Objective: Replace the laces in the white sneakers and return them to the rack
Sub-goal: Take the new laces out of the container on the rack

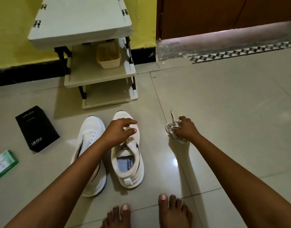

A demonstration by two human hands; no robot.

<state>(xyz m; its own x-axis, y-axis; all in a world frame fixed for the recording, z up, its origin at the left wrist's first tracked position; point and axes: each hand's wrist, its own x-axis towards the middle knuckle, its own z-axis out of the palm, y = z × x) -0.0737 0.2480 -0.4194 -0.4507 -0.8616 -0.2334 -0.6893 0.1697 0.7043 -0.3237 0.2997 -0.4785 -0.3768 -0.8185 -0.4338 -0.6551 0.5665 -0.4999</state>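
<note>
Bare feet (146,213) nearest; L hand (119,131) spread over sneaker (127,150), R hand (185,129) gripping laces (172,129).

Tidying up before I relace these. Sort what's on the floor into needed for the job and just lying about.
Needed: two white sneakers; bundle of white laces in the right hand's grip; cream plastic shoe rack.

Lying about: black cardboard box; green-and-white carton; beige basket on the rack.
</note>
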